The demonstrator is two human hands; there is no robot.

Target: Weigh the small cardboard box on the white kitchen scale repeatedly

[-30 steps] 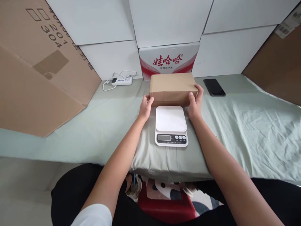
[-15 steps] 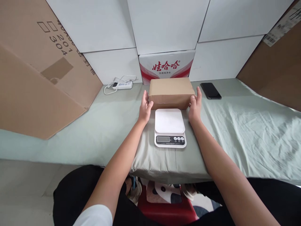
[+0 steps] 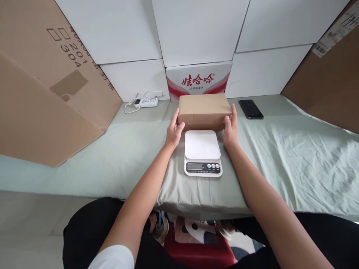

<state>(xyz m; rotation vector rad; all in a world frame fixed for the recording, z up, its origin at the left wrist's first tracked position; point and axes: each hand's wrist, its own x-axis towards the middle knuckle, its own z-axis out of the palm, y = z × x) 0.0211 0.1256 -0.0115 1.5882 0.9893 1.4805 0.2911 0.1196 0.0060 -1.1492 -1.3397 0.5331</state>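
A closed brown cardboard box [image 3: 204, 106] lies on the green cloth just behind a white kitchen scale [image 3: 202, 151]. My left hand [image 3: 174, 130] presses against the box's left end, thumb on its front edge. On the right end sits my right hand [image 3: 230, 129], fingers up along the side. The box is clamped between both hands and still rests on the cloth. The scale's platform is bare and its display faces me.
A black phone [image 3: 250, 109] lies right of the box. A white power strip [image 3: 145, 101] with its cord sits at the back left. A red-and-white printed carton [image 3: 198, 79] stands behind the box. Large cardboard sheets [image 3: 42, 93] lean at both sides.
Half a second ago both hands were spread open beside the box ends. They have closed in onto the box again; the box itself has hardly moved.
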